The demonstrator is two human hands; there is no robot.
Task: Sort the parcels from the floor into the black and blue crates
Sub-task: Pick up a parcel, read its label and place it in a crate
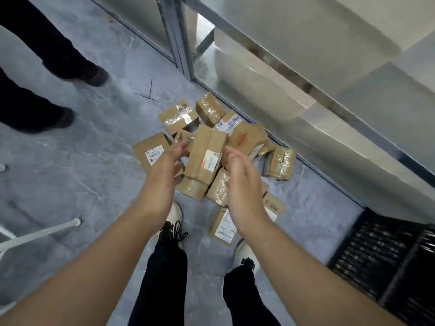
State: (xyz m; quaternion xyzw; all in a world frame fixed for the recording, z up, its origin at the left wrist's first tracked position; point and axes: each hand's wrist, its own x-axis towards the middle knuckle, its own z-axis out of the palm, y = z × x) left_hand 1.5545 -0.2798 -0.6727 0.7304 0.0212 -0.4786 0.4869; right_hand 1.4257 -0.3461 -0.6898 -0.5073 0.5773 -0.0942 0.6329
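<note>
Several brown cardboard parcels [244, 140] lie in a heap on the grey floor beside a metal shelf. On top of the heap rests a long parcel with a white label [206, 156]. My left hand [168, 161] hovers just left of it, fingers relaxed and holding nothing. Just right of the same parcel is my right hand [240, 175], fingers loosely bent and empty. A black crate [386, 252] stands on the floor at the lower right. No blue crate is in view.
A metal shelf frame [306, 88] with pale boxes runs along the right. Another person's dark legs and shoes [54, 116] stand at the upper left. A white tube leg [42, 231] is at the left. My own shoes [175, 217] stand just below the heap.
</note>
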